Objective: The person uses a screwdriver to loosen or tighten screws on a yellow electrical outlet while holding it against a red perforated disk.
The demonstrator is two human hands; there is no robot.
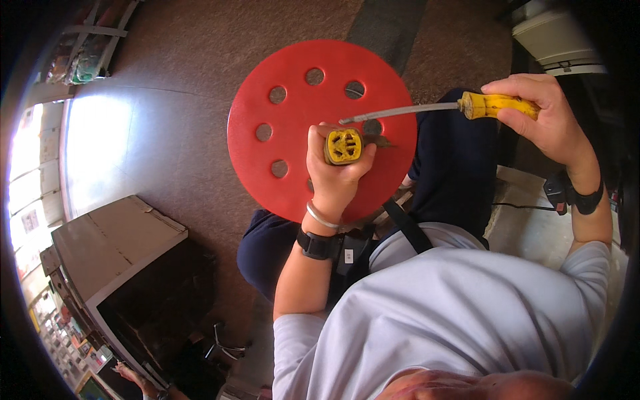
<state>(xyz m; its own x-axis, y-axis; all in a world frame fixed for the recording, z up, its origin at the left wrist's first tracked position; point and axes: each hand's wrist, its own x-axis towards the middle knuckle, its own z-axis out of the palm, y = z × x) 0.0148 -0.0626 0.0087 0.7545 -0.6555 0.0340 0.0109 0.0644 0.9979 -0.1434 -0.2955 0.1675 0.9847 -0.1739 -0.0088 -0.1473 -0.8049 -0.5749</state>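
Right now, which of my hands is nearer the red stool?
Left. Your left hand is above the red stool, gripping a yellow-ended object; your right hand is out past its right edge, holding a yellow-handled tool.

Tool handle (500, 105): yellow, dark-smudged — shaft (407, 111) dull grey. Square-ended handle (344, 147): yellow, blackish marks. Round stool top (293, 110): plain bright red. Floor (180, 67): mottled brown (dark grey strip (383, 30)). Trousers (453, 153): navy. Shirt (460, 307): plain whitish-grey — bracelet (321, 215) white, wrist straps (316, 245) black.

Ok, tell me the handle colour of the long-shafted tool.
The long-shafted tool's handle is yellow with dark marks, best seen in the head view.
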